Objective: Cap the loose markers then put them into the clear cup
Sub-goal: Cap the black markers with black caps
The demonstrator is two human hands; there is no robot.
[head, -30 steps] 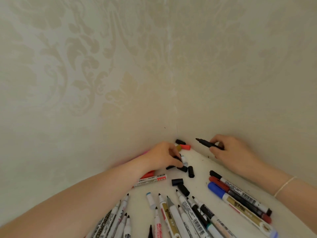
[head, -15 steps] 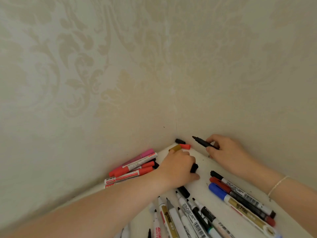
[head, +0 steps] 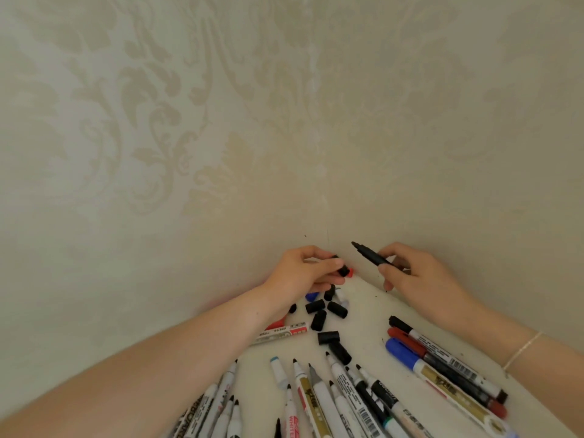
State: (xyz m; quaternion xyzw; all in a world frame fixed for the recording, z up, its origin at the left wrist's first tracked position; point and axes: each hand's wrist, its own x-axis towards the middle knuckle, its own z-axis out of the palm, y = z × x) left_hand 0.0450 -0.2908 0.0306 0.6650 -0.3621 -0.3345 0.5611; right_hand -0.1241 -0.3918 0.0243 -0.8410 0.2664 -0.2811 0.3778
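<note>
You're holding a black uncapped marker [head: 371, 256] tip-up, tilting left. A black cap [head: 343, 271] is sitting in your other fingers. More black caps [head: 318, 318] are lying scattered in the corner, uncapped markers [head: 335, 396] fanning below, three capped ones [head: 442, 361] lying right.

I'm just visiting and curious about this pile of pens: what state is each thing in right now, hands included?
Left hand: pinching a black cap.
Right hand: holding a black marker, uncapped, tip out.
Loose black caps: lying off their markers on the white table.
Fan of markers near the front: uncapped, tips bare.
Three markers at right: capped in black, red, blue.
</note>
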